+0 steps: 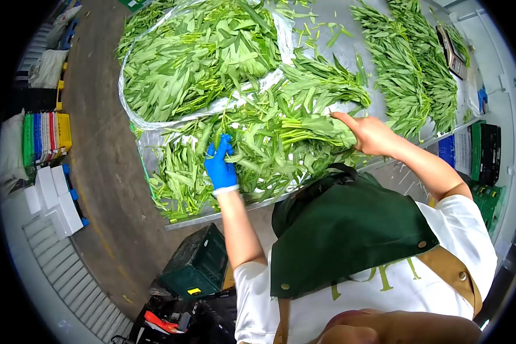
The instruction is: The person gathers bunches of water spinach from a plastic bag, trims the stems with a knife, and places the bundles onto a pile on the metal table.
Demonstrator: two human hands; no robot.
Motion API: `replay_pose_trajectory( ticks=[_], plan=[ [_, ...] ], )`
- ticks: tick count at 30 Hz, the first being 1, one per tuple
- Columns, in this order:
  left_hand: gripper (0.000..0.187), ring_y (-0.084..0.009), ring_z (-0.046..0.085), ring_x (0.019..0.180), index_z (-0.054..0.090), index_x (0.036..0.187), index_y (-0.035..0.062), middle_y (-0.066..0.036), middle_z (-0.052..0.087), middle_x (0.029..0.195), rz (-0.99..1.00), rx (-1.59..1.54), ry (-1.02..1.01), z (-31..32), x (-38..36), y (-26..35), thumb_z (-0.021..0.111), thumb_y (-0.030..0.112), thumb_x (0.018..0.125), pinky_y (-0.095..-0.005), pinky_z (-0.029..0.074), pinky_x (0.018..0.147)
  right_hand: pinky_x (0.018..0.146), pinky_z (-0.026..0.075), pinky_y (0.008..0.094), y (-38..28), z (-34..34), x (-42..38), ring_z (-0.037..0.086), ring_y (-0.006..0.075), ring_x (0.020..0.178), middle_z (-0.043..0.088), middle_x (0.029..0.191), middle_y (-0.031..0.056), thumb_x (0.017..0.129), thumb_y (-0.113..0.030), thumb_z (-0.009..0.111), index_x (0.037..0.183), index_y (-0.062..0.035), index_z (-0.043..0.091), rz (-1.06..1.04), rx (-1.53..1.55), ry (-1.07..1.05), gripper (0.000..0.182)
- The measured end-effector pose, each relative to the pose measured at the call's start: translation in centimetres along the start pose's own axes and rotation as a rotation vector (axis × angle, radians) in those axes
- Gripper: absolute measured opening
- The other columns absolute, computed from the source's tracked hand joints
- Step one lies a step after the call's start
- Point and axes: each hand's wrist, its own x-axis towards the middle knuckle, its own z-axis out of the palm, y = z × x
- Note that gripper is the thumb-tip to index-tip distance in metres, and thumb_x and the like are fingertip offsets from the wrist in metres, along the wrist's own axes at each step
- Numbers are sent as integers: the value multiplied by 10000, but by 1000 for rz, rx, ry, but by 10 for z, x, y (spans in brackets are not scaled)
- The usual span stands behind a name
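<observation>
My right hand [372, 135], bare, is closed around a bunch of leafy greens [316, 131] that look like water spinach; its pale cut stems point left. My left hand [220, 165], in a blue glove, pinches a thin green sprig [224, 117] at the table's near side. Loose stems and leaves [258, 152] lie beneath and between both hands. Just beyond them, a large clear plastic bag [124, 94] lies open, full of the same greens [200, 60]. Another leafy bundle [327, 83] rests above the held bunch.
Long rows of greens [404, 69] lie at the metal table's [329, 49] right side, near a dark-framed scale [452, 53]. A dark green crate [195, 261] stands below the near edge. Coloured crates [46, 135] and white boxes [54, 195] line the left side.
</observation>
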Motion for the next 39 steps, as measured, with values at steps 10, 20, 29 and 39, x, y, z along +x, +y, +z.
replay_pose_trajectory(
  ticks=[10,20,29,39],
  plan=[
    [246,-134,615,725,660,1051,-13,-84,684,886,147,228,27,37,-12,19,626,5,808,-263,485,654,592,480,470,-20,-8,-7,617,380,698,633,832,163,621,-7,631,1375,-115,371,-68,-1,57,804],
    [426,-265,627,894,637,1166,61,-118,668,1018,814,1100,-790,119,-65,3,726,88,750,-355,490,798,535,480,431,-33,0,1,611,322,630,592,796,145,646,-31,617,1399,-80,360,-153,-196,89,798],
    [245,-92,500,677,589,1107,31,-8,563,825,78,-189,-382,26,-4,35,535,205,943,-247,430,638,507,467,388,-10,10,-19,582,270,595,515,731,95,649,-22,614,1365,-104,426,-226,-229,286,745],
    [449,-194,646,996,653,1157,64,-129,689,1041,362,938,-811,92,-50,8,659,-9,714,-321,488,884,490,452,352,-22,5,-8,535,215,580,431,704,51,690,-90,601,1330,-187,488,-454,-313,341,657]
  ],
)
